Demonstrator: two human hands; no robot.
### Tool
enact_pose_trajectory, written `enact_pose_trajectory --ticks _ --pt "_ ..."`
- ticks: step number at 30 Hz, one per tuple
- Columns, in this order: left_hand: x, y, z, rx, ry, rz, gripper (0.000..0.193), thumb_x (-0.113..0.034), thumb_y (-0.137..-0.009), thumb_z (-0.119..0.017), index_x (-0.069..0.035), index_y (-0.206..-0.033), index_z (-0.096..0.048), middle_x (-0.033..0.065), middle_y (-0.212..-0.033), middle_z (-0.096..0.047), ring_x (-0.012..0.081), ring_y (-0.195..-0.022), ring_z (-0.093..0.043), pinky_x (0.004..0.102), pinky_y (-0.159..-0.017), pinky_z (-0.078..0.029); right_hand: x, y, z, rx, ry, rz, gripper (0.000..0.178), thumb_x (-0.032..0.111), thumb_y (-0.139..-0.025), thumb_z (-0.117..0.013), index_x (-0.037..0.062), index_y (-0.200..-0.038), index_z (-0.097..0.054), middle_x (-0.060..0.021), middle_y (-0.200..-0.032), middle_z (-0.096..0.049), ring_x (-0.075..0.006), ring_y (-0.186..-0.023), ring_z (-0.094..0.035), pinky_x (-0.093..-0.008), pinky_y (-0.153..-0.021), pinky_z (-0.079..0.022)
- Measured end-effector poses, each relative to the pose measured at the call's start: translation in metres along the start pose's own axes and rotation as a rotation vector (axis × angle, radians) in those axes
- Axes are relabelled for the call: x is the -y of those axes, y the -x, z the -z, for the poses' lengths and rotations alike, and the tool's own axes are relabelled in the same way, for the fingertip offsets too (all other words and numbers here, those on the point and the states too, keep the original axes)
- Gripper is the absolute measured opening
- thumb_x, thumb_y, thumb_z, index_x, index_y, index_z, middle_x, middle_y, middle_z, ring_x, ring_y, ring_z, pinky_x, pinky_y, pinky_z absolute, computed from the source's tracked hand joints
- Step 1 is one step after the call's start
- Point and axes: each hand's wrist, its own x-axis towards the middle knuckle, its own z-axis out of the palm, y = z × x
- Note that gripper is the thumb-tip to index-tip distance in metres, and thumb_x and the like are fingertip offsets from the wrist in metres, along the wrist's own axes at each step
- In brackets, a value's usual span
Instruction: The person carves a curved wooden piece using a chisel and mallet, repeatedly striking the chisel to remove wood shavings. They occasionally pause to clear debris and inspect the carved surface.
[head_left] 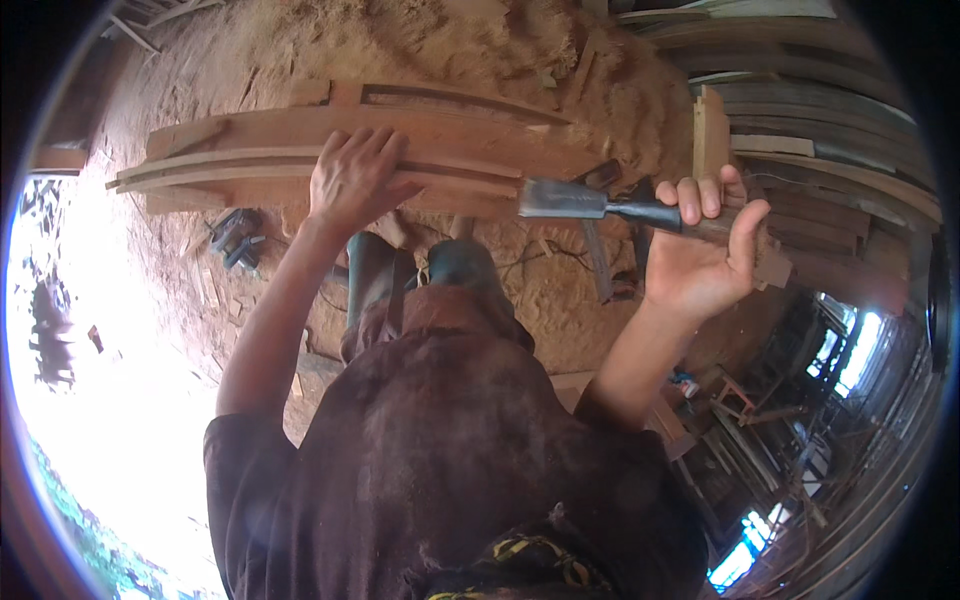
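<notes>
We are holding both arms forward, the left forearm (275,325) angling inward, the right forearm (643,358) outward. Our left hand (352,180) is lying palm down, fingers bending close together, thumb (402,191) spreading aside. Our right hand (703,255) is showing its palm, fingers curling in a grip, thumb standing apart.

A woodworking shop, no mistaking it! Look down and there's sawdust (490,40) everywhere, heaped thick across the floor, with scraps (597,262) strewn through it. Over on the right, planks (800,105) lie stacked in long rows, and lower down it's a jumble of loose timber (745,455). Right in front of me, a long board (455,138); in my right hand (700,255), a chisel (565,200). Daylight pours through a wide opening (130,390) on the left, and more glints through gaps (860,352) on the dim right side.
</notes>
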Motion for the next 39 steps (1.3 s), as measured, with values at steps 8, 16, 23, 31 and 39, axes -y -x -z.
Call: enact_pose_trajectory --ticks 8,16,23,31,39 --pt "0.002 -0.011 0.003 -0.036 0.014 -0.003 0.052 -0.046 -0.075 -0.091 -0.014 -0.107 -0.065 0.0008 -0.099 -0.067 0.0215 -0.100 -0.067 0.0393 -0.089 -0.046 -0.017 -0.004 -0.010 0.573 0.394 0.374 0.043 0.049 -0.109 -0.067 0.0109 -0.094 -0.054 0.0007 -0.078 -0.049 -0.0125 -0.063 -0.046 -0.0324 -0.058 -0.038" --pt "0.000 -0.008 0.006 0.037 -0.009 0.046 0.054 -0.044 -0.073 -0.091 -0.014 -0.109 -0.066 0.0003 -0.105 -0.070 0.0214 -0.102 -0.068 0.0386 -0.088 -0.047 -0.052 0.022 -0.021 0.764 0.383 0.254 0.039 0.037 -0.100 -0.083 0.0116 -0.098 -0.054 -0.0006 -0.071 -0.054 -0.0151 -0.056 -0.049 -0.0333 -0.058 -0.040" --pt "-0.002 -0.006 0.009 0.046 0.021 0.061 0.057 -0.040 -0.068 -0.093 -0.014 -0.111 -0.067 0.0025 -0.115 -0.072 0.0233 -0.108 -0.068 0.0396 -0.091 -0.048 -0.066 0.027 -0.022 0.735 0.423 0.274 0.037 0.033 -0.100 -0.083 0.0077 -0.100 -0.056 -0.0016 -0.072 -0.057 -0.0163 -0.057 -0.052 -0.0344 -0.055 -0.045" --pt "-0.003 -0.007 0.014 0.084 0.029 0.074 0.053 -0.038 -0.066 -0.093 -0.015 -0.106 -0.066 0.0017 -0.110 -0.071 0.0230 -0.106 -0.068 0.0402 -0.090 -0.049 -0.085 0.024 -0.029 0.649 0.526 0.281 0.023 0.021 -0.106 -0.073 0.0065 -0.100 -0.056 -0.0019 -0.075 -0.054 -0.0152 -0.058 -0.049 -0.0342 -0.056 -0.045" --pt "-0.002 -0.006 0.007 0.029 -0.019 0.064 0.049 -0.038 -0.074 -0.090 -0.014 -0.110 -0.066 0.0004 -0.114 -0.073 0.0202 -0.108 -0.069 0.0381 -0.090 -0.048 -0.094 -0.070 -0.032 0.376 0.136 -0.224 0.033 0.016 -0.106 -0.074 0.0122 -0.084 -0.049 0.0022 -0.058 -0.047 -0.0081 -0.047 -0.045 -0.0308 -0.045 -0.037"
